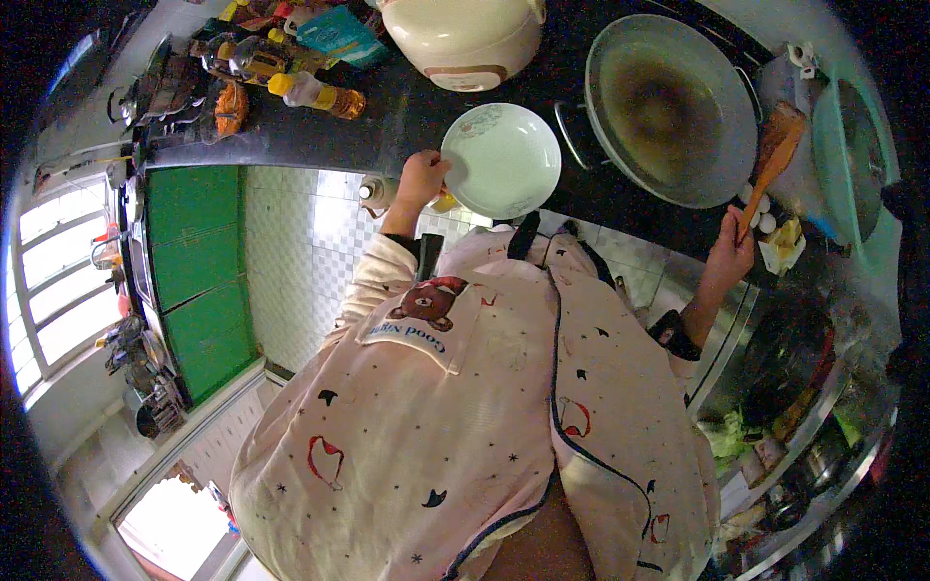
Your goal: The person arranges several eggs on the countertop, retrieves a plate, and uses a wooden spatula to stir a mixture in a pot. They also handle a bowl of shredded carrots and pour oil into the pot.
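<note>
My left hand (423,179) grips the rim of a white porcelain dish (503,163) with a floral pattern near its far edge. No food shows in the dish, which is held at the counter's front edge. My right hand (732,245) is closed around the handle of a wooden spatula (777,163), its blade raised and pointing away from me. Between the hands, towards the back, sits a wide wok (607,116) with a thin layer of brownish liquid or residue in its bottom. The spatula is to the right of the wok, apart from the dish.
A cream rice cooker (465,43) stands behind the dish. Oil and sauce bottles (316,94) crowd the dark counter (396,131) at left. Several eggs (766,221) and a small white container (782,247) lie right of the wok, near a greenish glass lid (850,160).
</note>
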Demonstrator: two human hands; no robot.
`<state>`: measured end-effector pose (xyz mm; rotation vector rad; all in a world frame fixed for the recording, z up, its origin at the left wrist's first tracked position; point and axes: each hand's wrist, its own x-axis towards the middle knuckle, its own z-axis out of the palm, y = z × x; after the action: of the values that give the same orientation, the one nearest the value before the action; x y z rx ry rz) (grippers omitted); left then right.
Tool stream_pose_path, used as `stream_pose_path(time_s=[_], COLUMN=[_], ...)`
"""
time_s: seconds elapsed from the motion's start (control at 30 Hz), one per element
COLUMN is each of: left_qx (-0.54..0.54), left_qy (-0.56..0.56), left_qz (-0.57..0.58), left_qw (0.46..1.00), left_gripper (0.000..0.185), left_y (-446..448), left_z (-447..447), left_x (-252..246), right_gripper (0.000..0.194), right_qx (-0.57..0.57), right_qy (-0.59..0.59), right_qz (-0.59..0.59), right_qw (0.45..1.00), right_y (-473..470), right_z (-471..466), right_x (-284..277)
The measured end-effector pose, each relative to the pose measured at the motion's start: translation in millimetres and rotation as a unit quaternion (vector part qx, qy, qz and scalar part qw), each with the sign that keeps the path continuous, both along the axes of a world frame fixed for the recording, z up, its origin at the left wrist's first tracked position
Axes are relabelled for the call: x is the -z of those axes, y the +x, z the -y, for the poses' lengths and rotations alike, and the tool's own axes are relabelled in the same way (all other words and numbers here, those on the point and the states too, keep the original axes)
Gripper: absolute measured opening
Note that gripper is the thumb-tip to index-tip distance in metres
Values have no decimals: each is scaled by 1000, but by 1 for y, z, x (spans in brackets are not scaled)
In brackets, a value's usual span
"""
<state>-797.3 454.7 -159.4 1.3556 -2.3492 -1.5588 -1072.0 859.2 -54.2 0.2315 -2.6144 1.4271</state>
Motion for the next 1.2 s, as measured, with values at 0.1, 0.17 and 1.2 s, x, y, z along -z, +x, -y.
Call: stream_pose_path(time_s=[0.1, 0.17, 1.2], left_qx=[16, 36, -109], left_qy=[-156, -327, -225], left_qz=[31, 51, 34], left_qw=[987, 943, 968], left_gripper=[25, 25, 23], left_y=[5, 14, 73], left_z=[1, 16, 119], left_x=[7, 11, 8], right_gripper=[21, 22, 22], right_qx=[-1, -12, -8], right_qy=[-14, -35, 36], right_qz=[28, 43, 38], right_qw=[1000, 998, 999], right_y=[-2, -2, 57], right_z=[6, 13, 81], right_x=[-1, -3, -15])
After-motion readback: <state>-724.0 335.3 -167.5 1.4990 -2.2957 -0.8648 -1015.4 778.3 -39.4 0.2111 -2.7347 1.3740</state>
